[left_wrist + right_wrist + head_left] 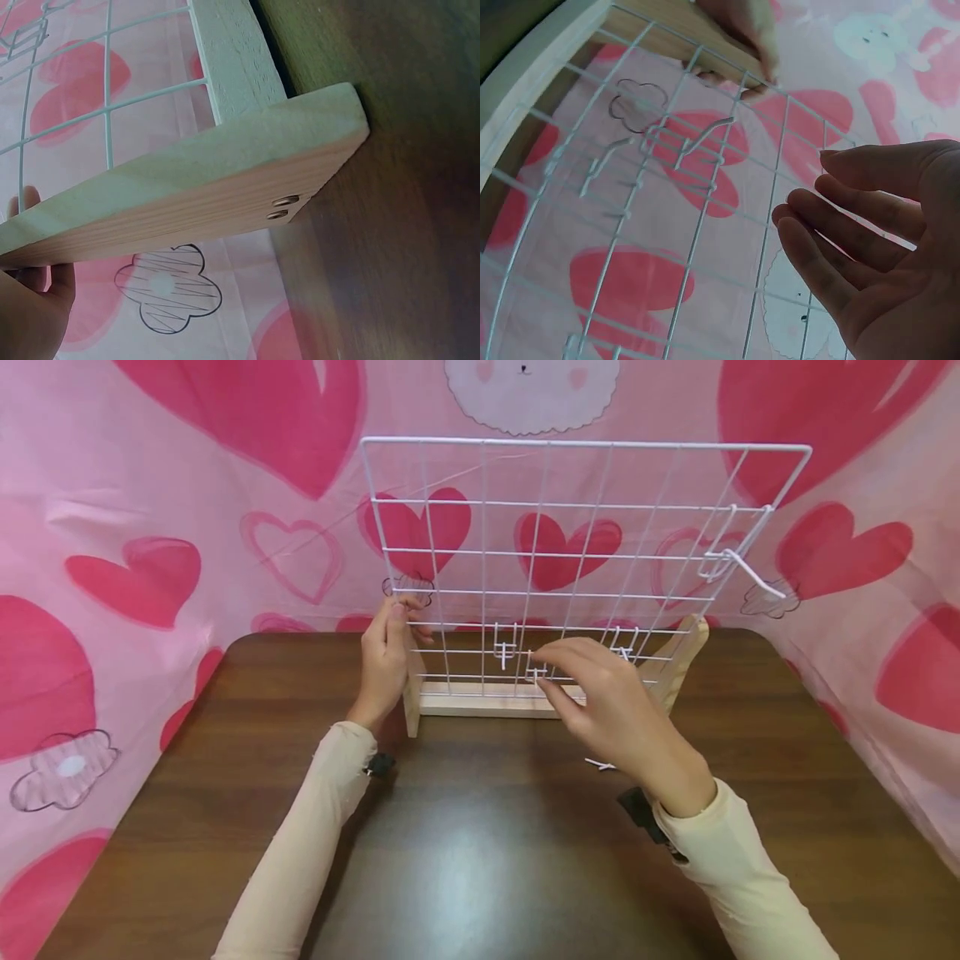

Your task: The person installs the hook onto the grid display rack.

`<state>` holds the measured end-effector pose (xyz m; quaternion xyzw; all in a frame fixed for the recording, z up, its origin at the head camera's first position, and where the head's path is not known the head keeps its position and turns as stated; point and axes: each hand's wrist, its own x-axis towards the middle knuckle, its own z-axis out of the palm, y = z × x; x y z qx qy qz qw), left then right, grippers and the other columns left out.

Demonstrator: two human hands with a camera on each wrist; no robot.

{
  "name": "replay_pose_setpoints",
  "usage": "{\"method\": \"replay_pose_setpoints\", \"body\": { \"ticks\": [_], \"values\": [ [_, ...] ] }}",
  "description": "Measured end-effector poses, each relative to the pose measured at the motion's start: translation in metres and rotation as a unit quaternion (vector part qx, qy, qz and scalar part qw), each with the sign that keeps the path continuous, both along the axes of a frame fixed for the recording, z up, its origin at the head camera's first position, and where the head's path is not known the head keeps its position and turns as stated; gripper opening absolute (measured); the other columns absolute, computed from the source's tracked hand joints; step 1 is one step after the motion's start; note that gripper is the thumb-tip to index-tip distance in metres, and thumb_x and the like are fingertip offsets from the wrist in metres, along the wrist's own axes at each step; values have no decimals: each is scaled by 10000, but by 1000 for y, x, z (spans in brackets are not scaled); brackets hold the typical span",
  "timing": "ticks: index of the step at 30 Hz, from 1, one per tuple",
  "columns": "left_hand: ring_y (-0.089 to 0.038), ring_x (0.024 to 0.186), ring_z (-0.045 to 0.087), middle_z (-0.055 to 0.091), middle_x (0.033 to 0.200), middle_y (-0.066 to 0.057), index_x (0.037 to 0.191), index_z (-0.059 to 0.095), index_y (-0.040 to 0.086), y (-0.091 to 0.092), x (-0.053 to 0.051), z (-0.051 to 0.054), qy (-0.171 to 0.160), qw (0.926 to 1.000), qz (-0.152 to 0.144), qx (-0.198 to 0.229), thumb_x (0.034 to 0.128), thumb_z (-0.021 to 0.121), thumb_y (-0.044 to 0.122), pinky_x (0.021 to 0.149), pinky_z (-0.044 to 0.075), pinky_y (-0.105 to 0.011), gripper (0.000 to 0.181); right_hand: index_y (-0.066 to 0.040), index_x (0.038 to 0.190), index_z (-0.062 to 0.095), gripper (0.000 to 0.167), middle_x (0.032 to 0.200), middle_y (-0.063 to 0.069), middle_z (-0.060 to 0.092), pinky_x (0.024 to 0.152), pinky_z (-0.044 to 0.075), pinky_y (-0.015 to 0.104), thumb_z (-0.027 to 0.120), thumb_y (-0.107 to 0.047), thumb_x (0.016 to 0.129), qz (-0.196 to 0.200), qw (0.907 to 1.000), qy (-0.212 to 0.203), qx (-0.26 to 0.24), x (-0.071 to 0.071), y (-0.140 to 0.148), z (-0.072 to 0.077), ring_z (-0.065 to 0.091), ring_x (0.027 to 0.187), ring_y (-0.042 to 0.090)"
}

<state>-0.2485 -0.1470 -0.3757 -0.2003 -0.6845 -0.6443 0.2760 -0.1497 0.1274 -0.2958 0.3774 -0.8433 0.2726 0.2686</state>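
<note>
A white wire grid rack (570, 555) leans back on a wooden stand (487, 706). My left hand (386, 647) grips the rack's left side, thumb in front and fingers behind; in the left wrist view the fingers wrap the wooden side piece (187, 184). Low on the grid hang white wire hooks: one left of centre (504, 651), and a lower hook (536, 675) by my right fingertips. My right hand (611, 702) hovers before the grid. In the right wrist view, its fingers are loosely extended with nothing between them, apart from the hooks (705, 140).
Another hook (621, 652) hangs low on the right, partly behind my hand. A long-armed hook (738, 567) juts out at the upper right. A small white piece (600, 765) lies on the brown table (465, 860). Behind hangs a pink heart-print cloth (225, 460).
</note>
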Motion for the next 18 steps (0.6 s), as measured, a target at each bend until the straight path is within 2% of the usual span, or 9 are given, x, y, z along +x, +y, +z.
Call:
{"method": "replay_pose_setpoints", "body": {
  "ticks": [4, 7, 10, 15, 18],
  "values": [
    [-213, 750, 656, 628, 964, -197, 1148, 563, -93, -1, -1, 1, 64, 10000, 13, -18, 1091, 368, 195, 705, 592, -485, 352, 6, 1074, 714, 280, 1071, 134, 700, 911, 562, 445, 788, -11, 804, 97, 9994, 297, 171, 5, 8, -6, 656, 1033, 273],
    [-229, 753, 661, 649, 995, -98, 1140, 568, -84, -1, 0, 1, 120, 9999, -6, 26, 1092, 371, 227, 693, 583, -530, 372, -7, 1086, 713, 300, 1079, 125, 693, 900, 571, 443, 792, -16, 796, 157, 9985, 410, 312, 11, 12, -12, 659, 1027, 265],
    [-261, 750, 660, 658, 1019, -66, 1133, 584, -60, -2, 0, 0, 143, 9999, -10, 60, 1093, 368, 234, 686, 568, -573, 367, -10, 1091, 709, 311, 1086, 120, 687, 896, 570, 443, 790, -18, 790, 194, 9980, 432, 413, 16, 14, -19, 658, 1025, 265],
    [-273, 749, 654, 617, 960, -225, 1137, 593, -25, 0, 0, -1, 37, 10000, -50, 20, 1092, 363, 192, 706, 587, -532, 319, 4, 1072, 707, 316, 1076, 121, 693, 899, 561, 449, 795, 3, 769, 120, 9980, 378, 489, 21, 25, -27, 659, 1023, 278],
    [-262, 733, 648, 589, 933, -310, 1134, 583, -55, -1, -1, 0, 38, 10000, -20, 8, 1091, 344, 143, 694, 593, -506, 314, 4, 1074, 704, 316, 1069, 117, 698, 887, 562, 446, 790, 12, 769, 81, 9986, 224, 480, 20, 33, -29, 665, 1017, 272]
  ]
}}
